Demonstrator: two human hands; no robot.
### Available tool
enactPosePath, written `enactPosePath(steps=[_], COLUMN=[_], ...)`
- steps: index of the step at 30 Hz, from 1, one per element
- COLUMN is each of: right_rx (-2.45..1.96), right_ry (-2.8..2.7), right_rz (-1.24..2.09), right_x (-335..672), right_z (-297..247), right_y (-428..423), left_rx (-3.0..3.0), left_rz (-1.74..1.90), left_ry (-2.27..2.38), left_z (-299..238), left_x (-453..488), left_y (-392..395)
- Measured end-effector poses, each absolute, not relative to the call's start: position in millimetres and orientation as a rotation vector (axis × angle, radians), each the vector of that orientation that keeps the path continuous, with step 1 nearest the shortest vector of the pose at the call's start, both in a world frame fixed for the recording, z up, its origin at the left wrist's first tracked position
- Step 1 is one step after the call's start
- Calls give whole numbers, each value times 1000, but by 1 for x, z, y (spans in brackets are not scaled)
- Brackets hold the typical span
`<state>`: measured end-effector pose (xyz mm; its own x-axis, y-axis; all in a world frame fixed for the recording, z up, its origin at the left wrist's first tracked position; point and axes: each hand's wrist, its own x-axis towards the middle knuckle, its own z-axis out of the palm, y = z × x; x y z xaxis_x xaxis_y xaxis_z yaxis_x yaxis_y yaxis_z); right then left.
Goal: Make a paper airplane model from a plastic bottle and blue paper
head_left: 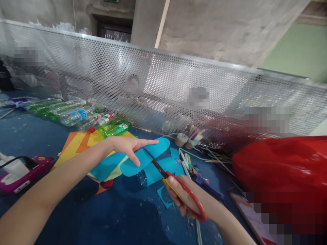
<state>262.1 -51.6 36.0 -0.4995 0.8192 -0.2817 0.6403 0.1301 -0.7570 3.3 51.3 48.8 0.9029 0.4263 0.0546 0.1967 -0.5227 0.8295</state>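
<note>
My right hand (pixel 182 197) grips red-handled scissors (pixel 178 186), blades pointing up-left toward a curled blue paper sheet (pixel 153 160) wrapped partly round a clear plastic bottle (pixel 142 177). My left hand (pixel 130 146) hovers over that blue paper with fingers stretched out, forefinger pointing right and thumb down, holding nothing. The blade tips lie just under my left fingers. Orange and yellow paper sheets (pixel 76 144) lie beneath the blue ones on the blue table (pixel 102 217).
A row of empty plastic bottles (pixel 76 115) lies along a perforated metal screen (pixel 163 88). A red plastic bag (pixel 281 170) fills the right side. Tape rolls, straws and sticks (pixel 191 143) sit by the screen. A pink and white device (pixel 22 173) is at left.
</note>
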Motion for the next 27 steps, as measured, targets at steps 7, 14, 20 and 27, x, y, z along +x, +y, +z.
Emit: enactPosePath(steps=[7,14,20,27], right_rx=[-1337,-1310,-1325,-1359], right_ry=[-2275,-2270,-2265,-2270], right_rz=[1250,1283,1299,1210], right_x=[262,266,265,261], right_z=[35,30,27,39], right_y=[-54,-50,-47,-50], left_rx=[2151,2152,2163,2147], left_rz=[321,294,299,302], left_ry=[443,469,465,465], left_z=[49,51,51,51], left_x=[4,5,6,6], left_y=[50,48,48,46])
